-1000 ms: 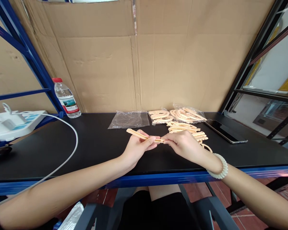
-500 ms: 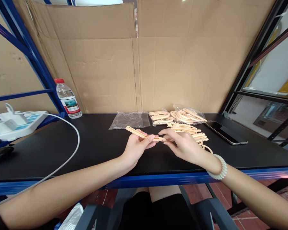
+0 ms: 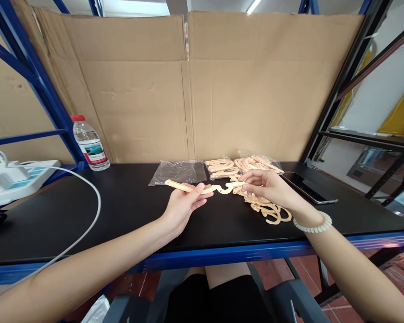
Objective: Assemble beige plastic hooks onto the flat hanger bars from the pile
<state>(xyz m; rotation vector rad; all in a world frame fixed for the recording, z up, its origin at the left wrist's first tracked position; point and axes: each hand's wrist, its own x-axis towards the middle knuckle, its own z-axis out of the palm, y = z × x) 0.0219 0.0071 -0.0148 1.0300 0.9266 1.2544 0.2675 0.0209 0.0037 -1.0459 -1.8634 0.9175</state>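
My left hand (image 3: pixel 183 207) pinches a long cream plastic hanger piece (image 3: pixel 188 187) just above the black tabletop (image 3: pixel 87 215). The piece's hooked right end reaches toward my right hand (image 3: pixel 267 188). That hand hovers over a loose pile of the same cream hanger pieces (image 3: pixel 265 207), its fingers curled and pinched around the top ones. A pale bead bracelet (image 3: pixel 313 223) circles my right wrist.
An empty clear bag (image 3: pixel 178 172) and two filled bags of cream pieces (image 3: pixel 222 167) lie at the back by the cardboard wall. A phone (image 3: pixel 308 187) lies on the right, a water bottle (image 3: pixel 86 143) on the left. A white power strip (image 3: pixel 18 176) trails a cable (image 3: pixel 87 224).
My right hand let go of the piece's right end and moved right onto the loose pile. The left hand kept the piece. The camera tilted up slightly.
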